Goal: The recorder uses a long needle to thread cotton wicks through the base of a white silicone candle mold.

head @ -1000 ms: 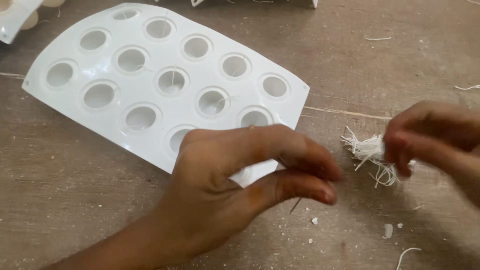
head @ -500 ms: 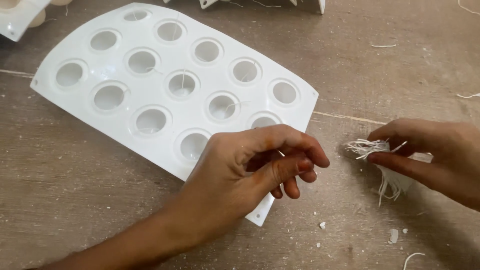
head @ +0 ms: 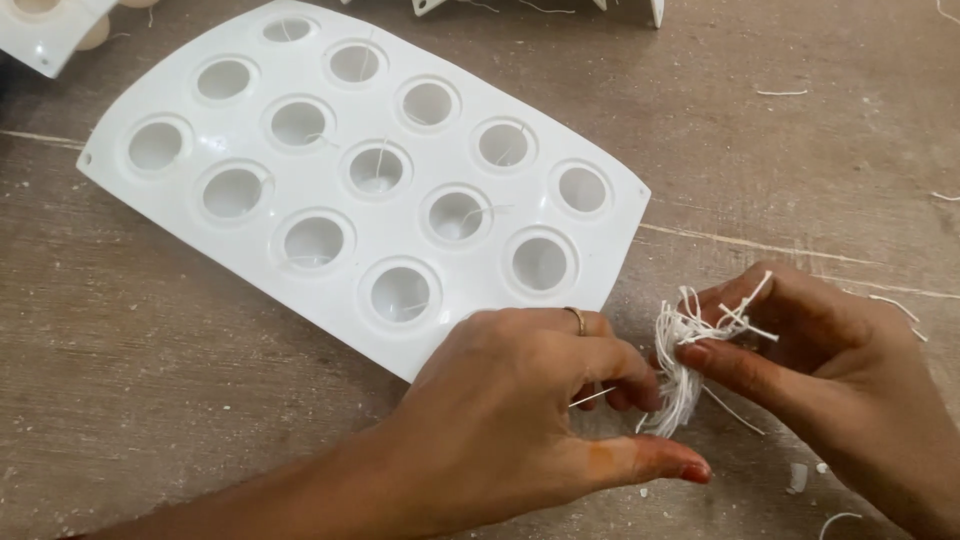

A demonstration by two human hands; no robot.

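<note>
Head view, item list. Right hand (head: 840,390): thumb and fingers pinched around a bundle of short white wicks (head: 684,375), held just above the wooden table (head: 150,400). Left hand (head: 520,420): fingers curled at the bundle's near side, seemingly drawing out a single strand (head: 592,398); its grip on it is unclear. White mould tray (head: 440,150): beyond the left hand, round cavities, several already holding a wick. Handling note: isolate one strand, pull slowly, keep the bundle pinched so no others follow.
</note>
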